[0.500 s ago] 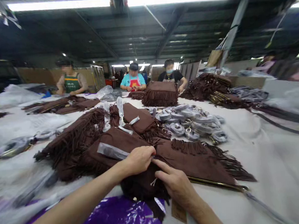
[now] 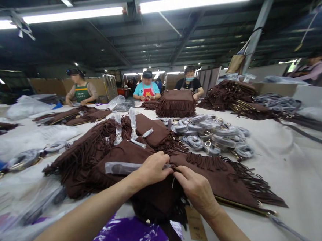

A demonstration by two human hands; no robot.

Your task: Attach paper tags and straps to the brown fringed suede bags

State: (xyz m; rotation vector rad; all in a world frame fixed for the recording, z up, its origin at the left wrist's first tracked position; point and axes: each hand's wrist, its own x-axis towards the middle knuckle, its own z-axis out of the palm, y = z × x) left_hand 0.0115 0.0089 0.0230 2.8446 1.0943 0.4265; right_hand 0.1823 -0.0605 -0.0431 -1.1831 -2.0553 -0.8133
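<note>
Brown suede fringed bag (image 2: 161,199) lay on the tabletop (image 2: 290,163), at the person's near edge. The left hand (image 2: 153,168) was pinched shut on the bag's upper edge. The right hand (image 2: 196,191) had moved up to meet it, gripping the same spot. Bare surface lay right of the bag, with wrapped straps (image 2: 211,135) beyond it.

Our left hand (image 2: 153,168) and right hand (image 2: 196,191) meet on the nearest bag (image 2: 155,203), at the near middle of the tabletop (image 2: 291,170). A tag (image 2: 196,224) hangs at its near side, with a plastic sheet (image 2: 125,240) to the near left. Behind it spreads a pile of bags (image 2: 97,154). Right of that pile lies a heap of wrapped straps (image 2: 211,135). Farther back is an upright bag (image 2: 175,103), and people (image 2: 147,86) sit along the far edge.
</note>
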